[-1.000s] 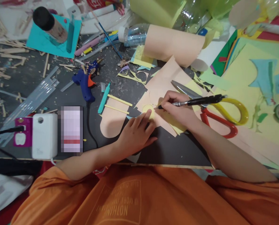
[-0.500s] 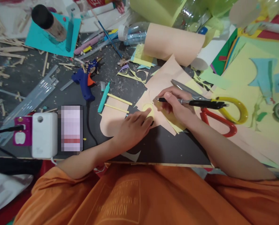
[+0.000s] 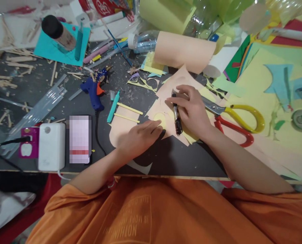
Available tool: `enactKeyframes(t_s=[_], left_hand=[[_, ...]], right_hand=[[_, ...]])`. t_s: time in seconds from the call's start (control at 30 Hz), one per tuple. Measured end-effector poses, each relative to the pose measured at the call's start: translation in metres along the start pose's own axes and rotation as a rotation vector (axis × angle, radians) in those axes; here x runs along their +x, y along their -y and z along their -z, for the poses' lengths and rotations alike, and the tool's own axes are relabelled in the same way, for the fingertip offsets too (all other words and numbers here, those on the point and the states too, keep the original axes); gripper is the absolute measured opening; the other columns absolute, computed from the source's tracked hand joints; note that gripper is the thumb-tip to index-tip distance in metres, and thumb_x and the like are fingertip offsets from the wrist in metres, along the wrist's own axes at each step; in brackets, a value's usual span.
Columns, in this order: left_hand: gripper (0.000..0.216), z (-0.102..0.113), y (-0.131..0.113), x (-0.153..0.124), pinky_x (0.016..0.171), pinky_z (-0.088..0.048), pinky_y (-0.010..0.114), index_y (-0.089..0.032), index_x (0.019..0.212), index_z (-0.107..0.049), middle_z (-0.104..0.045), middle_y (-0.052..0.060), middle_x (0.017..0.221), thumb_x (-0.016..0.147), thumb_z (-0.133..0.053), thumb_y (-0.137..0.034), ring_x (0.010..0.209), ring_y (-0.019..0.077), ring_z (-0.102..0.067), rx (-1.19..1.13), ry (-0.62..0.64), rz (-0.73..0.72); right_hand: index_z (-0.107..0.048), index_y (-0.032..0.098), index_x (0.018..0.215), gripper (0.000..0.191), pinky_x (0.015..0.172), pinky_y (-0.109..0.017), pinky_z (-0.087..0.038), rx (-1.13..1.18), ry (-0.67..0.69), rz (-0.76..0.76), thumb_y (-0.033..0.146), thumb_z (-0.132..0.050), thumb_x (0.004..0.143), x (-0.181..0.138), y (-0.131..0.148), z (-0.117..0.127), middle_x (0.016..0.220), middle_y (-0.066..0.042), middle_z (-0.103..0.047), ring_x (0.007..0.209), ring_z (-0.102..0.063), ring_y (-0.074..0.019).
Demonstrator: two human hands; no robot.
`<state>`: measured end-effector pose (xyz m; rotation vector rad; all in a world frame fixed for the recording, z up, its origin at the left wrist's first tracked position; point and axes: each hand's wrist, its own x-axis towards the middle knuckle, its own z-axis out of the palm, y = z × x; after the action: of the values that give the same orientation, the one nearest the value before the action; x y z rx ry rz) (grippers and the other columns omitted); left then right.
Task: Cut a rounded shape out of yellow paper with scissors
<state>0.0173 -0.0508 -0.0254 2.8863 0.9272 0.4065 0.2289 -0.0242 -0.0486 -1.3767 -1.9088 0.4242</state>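
Seen from above, a person in an orange shirt works with both hands at a dark table [image 3: 163, 166] strewn with paper cut-offs and craft supplies. The left hand [image 3: 137, 137] lies low and flat, fingers extended and close together, gripping nothing; its fingertips rest on a small yellow disc [image 3: 161, 117], which sits on a sheet of peach paper [image 3: 170, 84]. The right hand [image 3: 195, 112], just to the right of the disc, is half curled, with a black pen [image 3: 176, 117] between thumb and fingers. The pen points roughly toward the person's body; which end is the writing tip, and whether it touches the paper, cannot be told.

The step in hand looks like a pause in marking around the disc. Another mark would call for the left fingertips to keep the disc pinned and for the pen to be turned into a writing grip, its tip at the disc's edge.

Large scissors [image 3: 217, 108] with yellow and red handles lie partly behind the right hand. Left of the disc, a round-ended peach piece [image 3: 119, 128] bears two thin yellow strips [image 3: 130, 108], beside a teal marker [image 3: 113, 106]. Farther left is a blue glue gun [image 3: 92, 91].
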Motion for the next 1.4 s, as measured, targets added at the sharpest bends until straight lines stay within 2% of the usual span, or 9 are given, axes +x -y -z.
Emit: enactKeyframes(t_s=[0.17, 0.33, 0.53, 0.73, 0.93, 1.13, 1.2, 1.33, 1.4], left_hand=[[0.012, -0.002, 0.006, 0.004, 0.075, -0.055, 0.023, -0.017, 0.088, -0.059, -0.073, 0.004, 0.09, 0.091, -0.048, -0.016, 0.084, 0.0125, -0.069, -0.243, -0.205, 0.235], [0.008, 0.003, 0.007, -0.001, 0.077, -0.056, 0.025, -0.019, 0.086, -0.055, -0.072, 0.004, 0.097, 0.088, -0.053, -0.012, 0.09, 0.0118, -0.067, -0.158, -0.452, 0.069], [0.013, 0.001, 0.004, -0.005, 0.085, -0.055, 0.025, -0.018, 0.093, -0.056, -0.069, 0.007, 0.103, 0.086, -0.054, -0.008, 0.098, 0.0131, -0.065, -0.183, -0.391, -0.052], [0.019, 0.005, 0.0, -0.007, 0.091, -0.054, 0.028, -0.02, 0.102, -0.055, -0.065, 0.008, 0.116, 0.087, -0.052, -0.009, 0.111, 0.0144, -0.063, -0.273, -0.357, -0.053], [0.053, 0.019, -0.006, 0.012, 0.094, -0.054, 0.039, -0.021, 0.145, -0.022, -0.046, 0.018, 0.145, 0.096, -0.04, -0.031, 0.131, 0.024, -0.051, -0.748, -0.11, 0.489], [0.034, 0.01, -0.006, 0.029, 0.07, -0.055, 0.029, -0.011, 0.107, -0.058, -0.072, 0.012, 0.09, 0.09, -0.045, -0.037, 0.071, 0.0158, -0.069, -1.777, 0.276, 0.718], [0.03, 0.007, -0.007, 0.026, 0.063, -0.051, 0.024, -0.012, 0.096, -0.062, -0.069, 0.007, 0.078, 0.085, -0.055, -0.038, 0.061, 0.0115, -0.064, -1.954, 0.228, 0.809], [0.023, 0.004, -0.007, 0.021, 0.061, -0.045, 0.022, -0.013, 0.092, -0.064, -0.062, 0.0, 0.07, 0.083, -0.06, -0.034, 0.058, 0.0084, -0.058, -2.053, 0.049, 0.893], [0.021, 0.003, -0.007, 0.021, 0.061, -0.044, 0.023, -0.014, 0.09, -0.064, -0.059, -0.001, 0.067, 0.085, -0.056, -0.032, 0.057, 0.0083, -0.055, -2.037, 0.002, 0.927]], right_hand=[[-0.061, 0.021, 0.07, 0.023, 0.059, -0.031, -0.041, 0.193, -0.018, -0.131, 0.026, -0.049, 0.089, -0.002, 0.027, 0.012, 0.065, -0.002, -0.058, 0.061, -0.054, -0.0158], [-0.055, 0.019, 0.055, 0.038, 0.044, -0.025, -0.031, 0.566, 0.229, -0.439, 0.041, -0.055, 0.086, 0.0, 0.047, 0.018, 0.044, 0.005, -0.044, 0.042, -0.04, -0.0081], [-0.059, 0.018, 0.062, 0.028, 0.034, -0.02, -0.028, 0.931, 0.293, -0.641, 0.04, -0.072, 0.073, 0.005, 0.047, 0.013, 0.047, 0.006, -0.055, 0.033, -0.038, -0.0043], [-0.059, 0.018, 0.064, 0.022, 0.033, -0.019, -0.029, 0.975, 0.255, -0.681, 0.032, -0.073, 0.071, 0.006, 0.046, 0.016, 0.048, 0.006, -0.057, 0.031, -0.04, -0.0039], [-0.057, 0.019, 0.064, 0.018, 0.033, -0.02, -0.025, 0.851, 0.198, -0.566, 0.028, -0.07, 0.074, 0.008, 0.044, 0.02, 0.048, 0.007, -0.052, 0.033, -0.037, -0.0043], [-0.058, 0.019, 0.069, 0.023, 0.044, -0.021, -0.035, 0.67, 0.235, -0.429, 0.036, -0.065, 0.082, 0.009, 0.047, 0.027, 0.055, 0.005, -0.053, 0.043, -0.044, -0.0064], [-0.062, 0.019, 0.08, 0.026, 0.047, -0.023, -0.04, 0.473, 0.314, -0.385, 0.044, -0.057, 0.088, 0.007, 0.045, 0.044, 0.068, 0.001, -0.062, 0.048, -0.051, -0.0087], [-0.06, 0.02, 0.117, 0.04, 0.069, -0.039, -0.051, -0.401, 0.335, -0.281, 0.047, -0.045, 0.091, -0.013, 0.021, 0.097, 0.105, -0.014, -0.068, 0.089, -0.066, -0.0297], [-0.053, 0.017, 0.128, 0.045, 0.072, -0.044, -0.052, -0.68, 0.421, -0.245, 0.041, -0.042, 0.091, -0.03, 0.0, 0.117, 0.106, -0.019, -0.065, 0.094, -0.064, -0.035]])
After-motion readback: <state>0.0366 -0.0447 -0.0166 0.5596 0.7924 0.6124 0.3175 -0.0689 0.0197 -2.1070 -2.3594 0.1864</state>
